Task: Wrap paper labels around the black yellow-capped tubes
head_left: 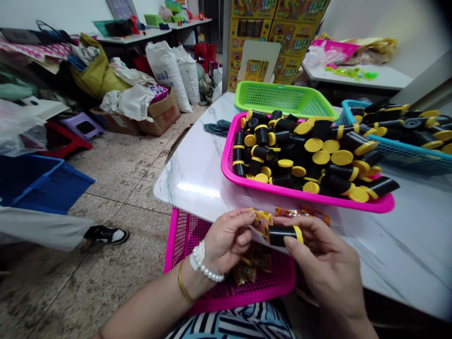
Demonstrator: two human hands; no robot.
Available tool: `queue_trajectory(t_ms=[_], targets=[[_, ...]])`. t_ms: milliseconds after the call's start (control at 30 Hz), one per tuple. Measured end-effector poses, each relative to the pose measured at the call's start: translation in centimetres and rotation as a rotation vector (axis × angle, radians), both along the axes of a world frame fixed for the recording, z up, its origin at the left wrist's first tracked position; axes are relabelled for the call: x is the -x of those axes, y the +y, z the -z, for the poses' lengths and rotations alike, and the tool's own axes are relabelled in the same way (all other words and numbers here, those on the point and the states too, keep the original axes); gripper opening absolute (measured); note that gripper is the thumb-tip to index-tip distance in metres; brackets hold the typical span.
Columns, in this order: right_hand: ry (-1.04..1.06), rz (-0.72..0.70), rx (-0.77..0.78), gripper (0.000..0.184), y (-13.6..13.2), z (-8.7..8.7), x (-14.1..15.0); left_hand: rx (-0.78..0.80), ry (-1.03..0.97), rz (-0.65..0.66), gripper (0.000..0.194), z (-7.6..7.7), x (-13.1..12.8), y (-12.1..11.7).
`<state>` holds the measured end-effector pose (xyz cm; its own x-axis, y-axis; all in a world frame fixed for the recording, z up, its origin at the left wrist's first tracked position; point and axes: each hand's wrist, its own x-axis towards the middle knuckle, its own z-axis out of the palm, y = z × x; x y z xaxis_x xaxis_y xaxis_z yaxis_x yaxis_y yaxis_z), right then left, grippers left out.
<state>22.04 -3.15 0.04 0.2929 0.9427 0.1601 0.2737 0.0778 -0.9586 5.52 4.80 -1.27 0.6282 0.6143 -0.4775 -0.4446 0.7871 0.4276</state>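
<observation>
Short black tube [281,235] with a yellow cap at one end, lying sideways, open end turned toward the left. Pinched in the right hand [325,263] between thumb and fingers, just above the table edge [197,188]. Small orange-yellow packet [262,221] gripped by the left hand [229,240], fingertips closed on it, touching the tube's mouth, possibly partly inside. More packets in the pink basket on the lap [176,240]. Behind, pink basket [310,195] heaped with identical capped tubes
</observation>
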Motion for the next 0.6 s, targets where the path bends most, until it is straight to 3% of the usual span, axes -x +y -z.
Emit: queue_trajectory(t_ms=[200, 300, 600], targets=[[0.229, -0.075, 0.135, 0.019, 0.4, 0.0, -0.7, 0.010, 0.005, 0.016, 0.024, 0.0, 0.0, 0.0], [0.315, -0.029, 0.121, 0.020, 0.6, 0.2, -0.6, 0.007, 0.015, 0.011, 0.026, 0.0, -0.2, 0.1], [0.083, 0.175, -0.015, 0.019, 0.5, 0.4, 1.0, -0.057, 0.065, 0.031, 0.027, 0.2, -0.3, -0.2]])
